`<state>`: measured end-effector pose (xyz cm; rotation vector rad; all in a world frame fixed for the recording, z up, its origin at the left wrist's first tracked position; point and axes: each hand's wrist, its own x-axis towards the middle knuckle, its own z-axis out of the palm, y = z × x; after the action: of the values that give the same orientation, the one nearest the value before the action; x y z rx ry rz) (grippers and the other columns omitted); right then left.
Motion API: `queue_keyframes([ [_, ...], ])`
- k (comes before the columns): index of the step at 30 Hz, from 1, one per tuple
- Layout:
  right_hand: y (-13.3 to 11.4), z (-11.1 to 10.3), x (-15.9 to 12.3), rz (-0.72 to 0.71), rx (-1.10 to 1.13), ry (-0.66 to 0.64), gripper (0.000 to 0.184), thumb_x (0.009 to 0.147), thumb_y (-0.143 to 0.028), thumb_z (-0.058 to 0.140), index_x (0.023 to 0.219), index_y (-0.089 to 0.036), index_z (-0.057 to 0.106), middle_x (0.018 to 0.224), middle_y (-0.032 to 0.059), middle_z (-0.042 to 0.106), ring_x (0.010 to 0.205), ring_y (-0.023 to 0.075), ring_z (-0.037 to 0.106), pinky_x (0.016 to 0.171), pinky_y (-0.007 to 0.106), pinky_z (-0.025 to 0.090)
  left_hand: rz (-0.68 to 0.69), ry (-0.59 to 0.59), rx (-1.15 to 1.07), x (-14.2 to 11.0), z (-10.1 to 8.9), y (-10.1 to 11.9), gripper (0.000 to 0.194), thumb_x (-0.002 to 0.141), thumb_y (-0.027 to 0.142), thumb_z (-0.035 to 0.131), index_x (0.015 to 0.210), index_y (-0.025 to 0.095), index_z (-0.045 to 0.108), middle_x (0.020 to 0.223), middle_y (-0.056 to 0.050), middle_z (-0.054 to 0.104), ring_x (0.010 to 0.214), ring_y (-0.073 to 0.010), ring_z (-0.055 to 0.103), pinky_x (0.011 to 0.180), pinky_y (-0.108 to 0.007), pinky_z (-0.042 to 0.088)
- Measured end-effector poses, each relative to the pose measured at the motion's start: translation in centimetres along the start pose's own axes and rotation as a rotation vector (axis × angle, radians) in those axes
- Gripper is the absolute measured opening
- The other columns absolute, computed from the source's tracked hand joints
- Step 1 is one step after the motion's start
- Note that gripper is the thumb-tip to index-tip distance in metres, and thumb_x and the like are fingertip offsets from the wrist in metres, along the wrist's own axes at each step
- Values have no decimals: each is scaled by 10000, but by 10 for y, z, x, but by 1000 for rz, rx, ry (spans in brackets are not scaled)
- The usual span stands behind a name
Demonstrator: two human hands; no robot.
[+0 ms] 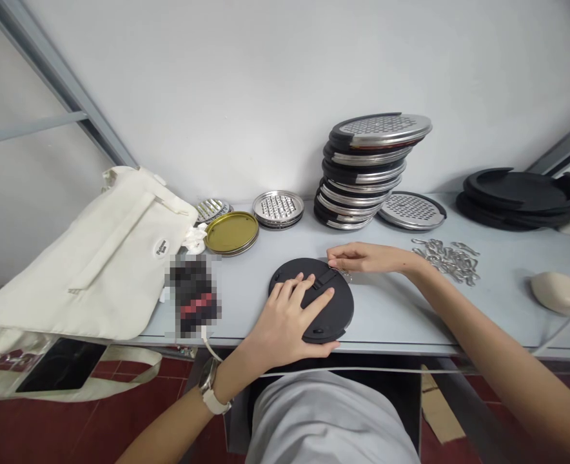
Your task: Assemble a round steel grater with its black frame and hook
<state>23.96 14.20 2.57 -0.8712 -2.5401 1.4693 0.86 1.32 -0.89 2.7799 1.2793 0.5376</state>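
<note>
I see black disc on worktop; left hand lies spread upon disc. Right hand pinches metal hook at disc's far-right rim. My worry: loose pinch could drop hook; light left pressure could let disc slide.

Table | white bag | grater stack | metal clips | black disc

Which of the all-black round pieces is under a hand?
The black disc under the left hand, with the right hand at its far edge; the black stack at far right is touched by neither.
</note>
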Motion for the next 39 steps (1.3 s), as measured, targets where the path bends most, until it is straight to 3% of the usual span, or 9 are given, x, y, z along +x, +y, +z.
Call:
queue_keyframes([
  [13, -13, 5, -7, 23, -260, 134, 367, 935, -480, 371, 697, -203, 406, 627, -40, 409, 575, 114, 362, 558, 246, 320, -1, 4, -1, 0, 0, 1, 783, 781, 624, 604, 1435, 251, 389, 1432, -143, 389, 1305, -358, 346, 1031, -504, 308],
  [31, -15, 10, -10, 62, -335, 163, 284, 925, -366, 391, 711, -195, 467, 634, -12, 531, 562, 125, 432, 556, 254, 342, -1, 13, 2, 0, -1, 1, 778, 776, 622, 607, 1425, 242, 405, 1424, -145, 401, 1302, -353, 355, 1030, -498, 315],
  [39, -19, 12, -9, 69, -317, 183, 338, 933, -416, 369, 707, -196, 492, 622, -2, 537, 563, 136, 439, 573, 268, 352, 0, 14, 16, 0, -1, 1, 779, 778, 636, 596, 1424, 244, 408, 1428, -145, 395, 1299, -351, 359, 1032, -487, 316],
])
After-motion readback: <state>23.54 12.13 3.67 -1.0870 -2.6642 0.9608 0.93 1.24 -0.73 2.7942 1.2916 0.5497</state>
